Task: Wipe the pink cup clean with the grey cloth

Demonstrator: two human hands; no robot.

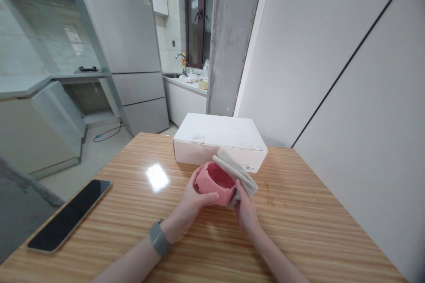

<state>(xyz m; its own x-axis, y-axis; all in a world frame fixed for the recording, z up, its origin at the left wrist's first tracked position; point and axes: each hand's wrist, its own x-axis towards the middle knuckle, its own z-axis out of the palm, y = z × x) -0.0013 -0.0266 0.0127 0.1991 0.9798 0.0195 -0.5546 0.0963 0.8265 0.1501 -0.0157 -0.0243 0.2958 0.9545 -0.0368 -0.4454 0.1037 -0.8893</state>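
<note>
My left hand (191, 196) grips a pink faceted bowl-like container (212, 188) from its left side, with the thumb across its near wall. The container is tilted, its opening turned up and to the right. In my right hand (246, 210) is a folded light grey cloth (237, 170), pressed against the right side and rim of the container. My right fingers are partly hidden behind the cloth. Both hands are above the wooden table, just in front of a closed white box (219, 135).
A black-screened phone (71, 214) lies near the left edge of the wooden table (308, 230). A white wall (358, 119) runs along the right side. Beyond the table stand a grey fridge (129, 44) and a sink counter (186, 97). A cable (108, 133) lies on the floor.
</note>
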